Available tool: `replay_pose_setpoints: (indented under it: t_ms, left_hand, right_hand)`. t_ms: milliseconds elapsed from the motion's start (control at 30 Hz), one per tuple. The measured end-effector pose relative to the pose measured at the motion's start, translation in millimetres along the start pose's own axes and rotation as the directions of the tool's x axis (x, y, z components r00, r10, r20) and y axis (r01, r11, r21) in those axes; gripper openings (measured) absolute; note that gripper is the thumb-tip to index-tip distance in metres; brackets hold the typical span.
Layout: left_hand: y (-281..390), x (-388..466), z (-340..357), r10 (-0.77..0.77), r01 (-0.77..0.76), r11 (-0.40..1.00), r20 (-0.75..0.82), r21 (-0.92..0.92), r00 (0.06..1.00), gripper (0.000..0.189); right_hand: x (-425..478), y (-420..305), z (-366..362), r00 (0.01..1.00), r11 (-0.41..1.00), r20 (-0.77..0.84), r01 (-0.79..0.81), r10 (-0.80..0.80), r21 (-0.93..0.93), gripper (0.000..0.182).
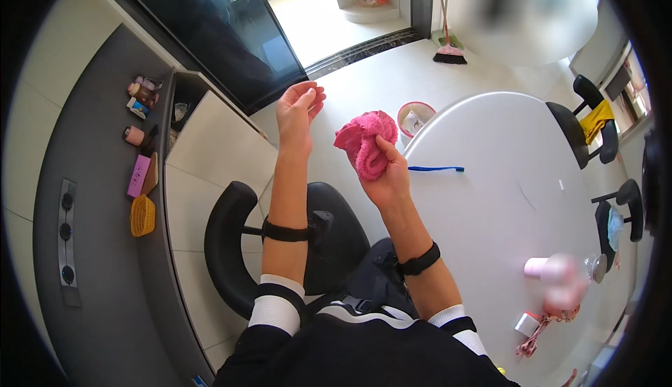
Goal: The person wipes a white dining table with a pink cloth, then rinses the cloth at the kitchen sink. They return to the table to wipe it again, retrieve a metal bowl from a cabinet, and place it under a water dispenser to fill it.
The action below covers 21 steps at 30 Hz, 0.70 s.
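A bunched pink terry cloth (367, 137) is gripped in my right hand (388, 179), its thumb pressed over the folds, beside the rounded edge of a white table (488, 240). My left hand (301, 116) is raised to the left of the cloth without touching it; its fingers are curled loosely and nothing shows between them. On the table, just right of my right hand, lies a blue toothbrush (436, 168) with its bristle end pointing right. A dark strand rests further in on the tabletop.
Past the cloth stands a pink-rimmed waste bin (416, 116). A black chair (331, 240) is under my left forearm. The left counter (105, 177) holds a yellow basket (143, 216) and a pink box (138, 176). A broom (449, 53) leans near the doorway. Pink items stand at the table's right.
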<state>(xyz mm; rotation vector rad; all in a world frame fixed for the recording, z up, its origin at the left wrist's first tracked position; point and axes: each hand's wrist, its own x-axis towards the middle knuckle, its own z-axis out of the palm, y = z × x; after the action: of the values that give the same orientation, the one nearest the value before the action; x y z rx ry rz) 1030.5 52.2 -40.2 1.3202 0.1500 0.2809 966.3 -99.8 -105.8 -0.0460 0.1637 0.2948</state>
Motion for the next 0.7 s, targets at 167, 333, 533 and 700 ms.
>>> replay_pose_setpoints:
  t_ms: [167, 333, 533, 700]
  left_hand:
    - [-14, 63, 11, 0.0, -0.003, 1.0, 0.126, 0.029, 0.992, 0.017]
    - [-62, 169, 48, -0.022, 0.027, 0.999, 0.258, -0.016, 0.966, 0.012]
    - [-97, 320, 65, -0.121, 0.14, 0.99, 0.383, -0.021, 0.916, 0.014]
    - [-86, 425, 26, -0.134, 0.131, 0.991, 0.256, 0.027, 0.957, 0.013]
  right_hand:
    - [38, 21, -33, 0.996, 0.999, -0.084, -0.014, 0.017, 0.045, 0.028]
    - [130, 12, -69, 0.988, 0.999, -0.15, 0.045, -0.046, -0.01, 0.029]
    - [288, 1, -66, 0.968, 0.991, -0.213, 0.137, -0.136, -0.011, 0.043]
    - [384, 18, -20, 0.979, 0.995, -0.181, 0.099, -0.096, 0.011, 0.044]
